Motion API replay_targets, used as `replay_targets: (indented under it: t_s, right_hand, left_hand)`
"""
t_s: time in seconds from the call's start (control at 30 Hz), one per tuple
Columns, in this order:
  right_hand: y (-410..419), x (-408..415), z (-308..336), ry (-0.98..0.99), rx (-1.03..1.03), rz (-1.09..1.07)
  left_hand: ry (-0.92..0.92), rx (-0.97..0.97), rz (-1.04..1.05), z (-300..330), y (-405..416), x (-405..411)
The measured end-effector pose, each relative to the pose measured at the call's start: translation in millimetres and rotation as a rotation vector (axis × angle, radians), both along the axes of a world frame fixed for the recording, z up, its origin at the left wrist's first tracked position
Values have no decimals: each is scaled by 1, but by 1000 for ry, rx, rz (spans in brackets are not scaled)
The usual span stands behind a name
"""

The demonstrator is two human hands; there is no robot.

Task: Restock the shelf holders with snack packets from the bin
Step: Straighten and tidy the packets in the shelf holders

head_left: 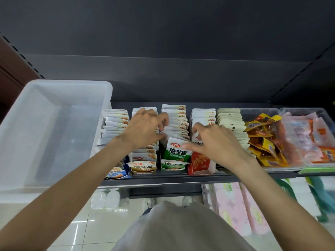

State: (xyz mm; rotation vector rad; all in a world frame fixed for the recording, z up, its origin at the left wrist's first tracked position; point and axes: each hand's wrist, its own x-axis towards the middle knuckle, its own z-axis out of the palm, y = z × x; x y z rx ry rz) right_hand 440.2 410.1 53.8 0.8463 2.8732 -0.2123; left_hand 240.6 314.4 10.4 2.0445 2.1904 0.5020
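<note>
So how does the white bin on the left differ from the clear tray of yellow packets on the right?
The white bin is deep, milky and shows no packets inside; the clear tray is shallow, see-through and heaped with loose yellow packets. The bin stands at the shelf's left end, the tray toward its right end. Both are open-topped plastic.

The scene is evenly and fairly brightly lit from overhead, with soft, shallow shadows. Glare streaks show on the glossy floor tiles (78, 230) at the near left, and a pale sheen lies on the translucent bin (54, 134). The far shelf back panel (163, 42) is dark and dim. Wide-angle distortion bends the shelf edge (163, 180) and stretches both forearms toward the near corners. The centre is reasonably sharp; the right edge is smeared, and the near grey garment (181, 229) is out of focus.
</note>
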Motion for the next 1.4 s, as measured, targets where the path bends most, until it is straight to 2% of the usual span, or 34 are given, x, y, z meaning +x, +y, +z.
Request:
replay_targets:
  t_s: [0.07,0.17,0.27,0.47,0.57,0.7,0.77,0.87,0.97,1.03,1.17,1.3,1.4]
  right_hand:
    - [-7,0,-9,-31,-83,-35]
    - [-15,-3,-18,187,-207,-65]
    - [-21,-7,-24,333,-197,11]
    - [-14,-2,-33,399,-217,58]
    - [-15,-3,-39,462,-249,29]
    - [-16,1,-48,540,-260,-57]
    - [-19,4,-49,557,-291,-95]
    - [-24,7,-46,618,-339,-178]
    - [-25,11,-44,654,-244,-281]
    - [-25,10,-44,624,-196,-289]
    - [-27,4,-50,594,-182,-195]
    - [-30,8,-53,631,-207,-173]
    - [-32,9,-55,635,-220,-192]
  left_hand:
    - [9,13,-5,0,0,-1]
    - [43,-4,-29,1,2,-3]
    - [79,-61,-61,3,9,-5]
    - [84,-179,-131,9,21,-8]
    - [105,-132,-160,6,22,-4]
    - [100,47,-156,10,18,-6]
    - [112,60,-182,14,18,-10]
    - [-14,18,-156,15,14,-14]
    - [-150,152,-118,17,8,-17]
    - [-169,161,-133,17,6,-19]
    - [-24,77,-170,13,8,-19]
    - [160,104,-217,13,15,-16]
    - [192,114,-274,11,19,-15]
